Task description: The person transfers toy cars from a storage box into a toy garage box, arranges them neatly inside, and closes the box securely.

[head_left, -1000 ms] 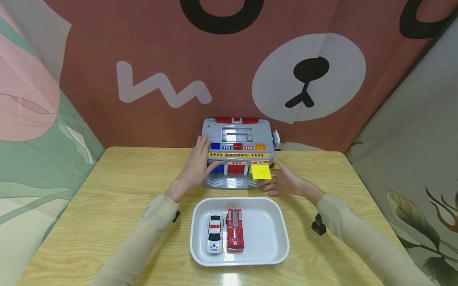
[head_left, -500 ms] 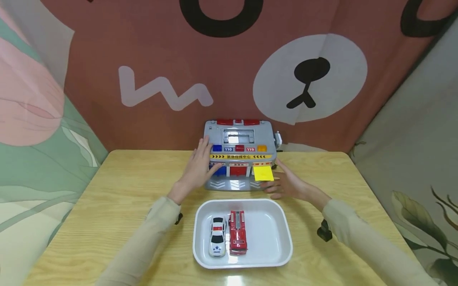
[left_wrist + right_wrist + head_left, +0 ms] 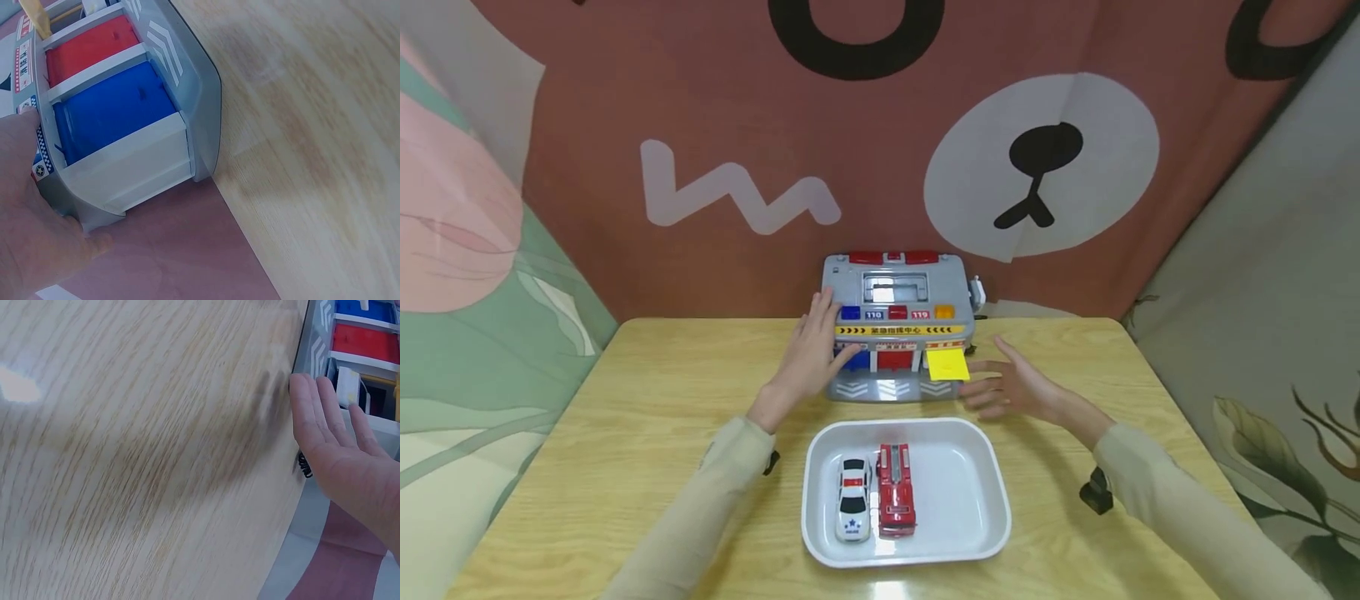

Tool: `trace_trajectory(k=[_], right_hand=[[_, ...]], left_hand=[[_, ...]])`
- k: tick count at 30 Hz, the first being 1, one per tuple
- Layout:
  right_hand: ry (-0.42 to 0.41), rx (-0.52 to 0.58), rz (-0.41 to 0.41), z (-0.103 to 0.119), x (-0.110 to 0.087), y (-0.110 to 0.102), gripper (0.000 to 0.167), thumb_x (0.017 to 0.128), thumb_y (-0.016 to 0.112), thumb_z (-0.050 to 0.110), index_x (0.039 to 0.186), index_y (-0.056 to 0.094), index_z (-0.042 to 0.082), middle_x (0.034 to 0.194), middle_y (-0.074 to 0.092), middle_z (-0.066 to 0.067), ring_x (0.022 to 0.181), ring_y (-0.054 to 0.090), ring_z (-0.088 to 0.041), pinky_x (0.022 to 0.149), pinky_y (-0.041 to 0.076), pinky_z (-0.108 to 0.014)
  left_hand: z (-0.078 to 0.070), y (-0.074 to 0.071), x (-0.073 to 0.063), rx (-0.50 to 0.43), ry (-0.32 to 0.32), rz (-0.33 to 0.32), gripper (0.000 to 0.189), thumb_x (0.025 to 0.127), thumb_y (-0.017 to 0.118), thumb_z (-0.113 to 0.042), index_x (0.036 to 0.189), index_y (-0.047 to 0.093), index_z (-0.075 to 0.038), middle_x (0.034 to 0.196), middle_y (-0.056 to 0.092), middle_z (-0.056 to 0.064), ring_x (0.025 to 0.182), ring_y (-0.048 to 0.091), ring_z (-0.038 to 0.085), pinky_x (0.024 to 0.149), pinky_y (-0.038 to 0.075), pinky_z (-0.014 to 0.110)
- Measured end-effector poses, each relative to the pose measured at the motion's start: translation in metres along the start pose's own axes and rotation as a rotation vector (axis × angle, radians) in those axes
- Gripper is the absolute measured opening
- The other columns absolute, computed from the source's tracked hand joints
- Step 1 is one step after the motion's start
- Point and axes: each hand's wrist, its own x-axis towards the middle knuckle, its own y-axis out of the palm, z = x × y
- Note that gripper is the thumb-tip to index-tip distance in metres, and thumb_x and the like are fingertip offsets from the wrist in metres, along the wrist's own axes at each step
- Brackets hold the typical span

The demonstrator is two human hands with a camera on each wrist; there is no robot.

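Observation:
A grey toy rescue station (image 3: 895, 287) stands at the back of the table, with a blue door (image 3: 119, 109) and a red door (image 3: 895, 360) down. Its yellow door (image 3: 948, 364) is swung up at the right bay, where a small white vehicle (image 3: 347, 386) shows inside. My left hand (image 3: 805, 350) rests against the station's left side, fingers extended along it and thumb across the front corner. My right hand (image 3: 1011, 387) is spread, holding nothing, its fingertips right by the front right corner of the base.
Nearer me, a white tray (image 3: 962, 550) contains a toy police car (image 3: 853, 500) and a red toy fire truck (image 3: 896, 492). Behind the wooden table (image 3: 685, 400) hangs a printed cloth (image 3: 880, 167). A small grey-white part (image 3: 977, 293) juts from the station's right side.
My right hand has drawn back slightly to the right, away from the station's side and the yellow door. The left hand keeps its place, and the cars stay in the tray.

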Motion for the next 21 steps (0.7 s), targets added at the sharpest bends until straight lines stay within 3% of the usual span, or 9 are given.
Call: trace_trajectory(k=[6, 9, 13, 18, 21], right_hand=[[-0.036, -0.01, 0.056, 0.003, -0.008, 0.0, 0.094, 0.093, 0.015, 0.073, 0.151, 0.016, -0.001, 0.146, 0.032, -0.034, 0.128, 0.039, -0.05, 0.104, 0.033, -0.059], [-0.053, -0.021, 0.02, 0.007, -0.015, 0.0, 0.09, 0.096, 0.015, 0.069, 0.151, 0.018, -0.002, 0.146, 0.032, -0.033, 0.128, 0.039, -0.05, 0.104, 0.033, -0.06], [-0.151, -0.164, -0.169, 0.012, -0.022, 0.005, 0.082, 0.099, 0.022, 0.062, 0.146, 0.03, -0.004, 0.14, 0.043, -0.032, 0.122, 0.047, -0.046, 0.1, 0.04, -0.056], [-0.355, -0.503, -0.473, 0.027, -0.023, 0.018, 0.061, 0.103, 0.039, 0.046, 0.138, 0.045, -0.004, 0.127, 0.053, -0.028, 0.112, 0.054, -0.042, 0.089, 0.051, -0.05], [-0.456, -0.714, -0.584, 0.034, -0.018, 0.027, 0.05, 0.101, 0.05, 0.035, 0.136, 0.048, -0.001, 0.125, 0.055, -0.025, 0.109, 0.055, -0.039, 0.086, 0.052, -0.049]], left_hand=[[0.0, -0.002, -0.003, -0.008, -0.003, -0.006, 0.081, 0.095, 0.053, -0.052, 0.151, 0.023, -0.001, 0.161, 0.0, 0.012, 0.147, -0.001, 0.03, 0.114, 0.017, 0.054], [0.0, -0.001, -0.002, -0.012, 0.01, -0.012, 0.08, 0.095, 0.052, -0.051, 0.151, 0.023, -0.001, 0.161, 0.0, 0.013, 0.147, 0.0, 0.031, 0.114, 0.017, 0.053], [0.001, 0.001, -0.003, -0.016, 0.018, -0.02, 0.081, 0.095, 0.051, -0.053, 0.151, 0.023, -0.002, 0.161, 0.0, 0.012, 0.147, 0.0, 0.03, 0.114, 0.016, 0.054], [0.002, 0.002, -0.002, -0.013, 0.014, -0.02, 0.08, 0.095, 0.049, -0.054, 0.152, 0.023, -0.003, 0.162, -0.001, 0.011, 0.147, -0.002, 0.029, 0.114, 0.016, 0.054], [0.002, 0.002, -0.002, -0.005, 0.012, -0.018, 0.08, 0.095, 0.048, -0.054, 0.152, 0.023, -0.003, 0.162, -0.001, 0.011, 0.147, 0.0, 0.03, 0.114, 0.016, 0.054]])
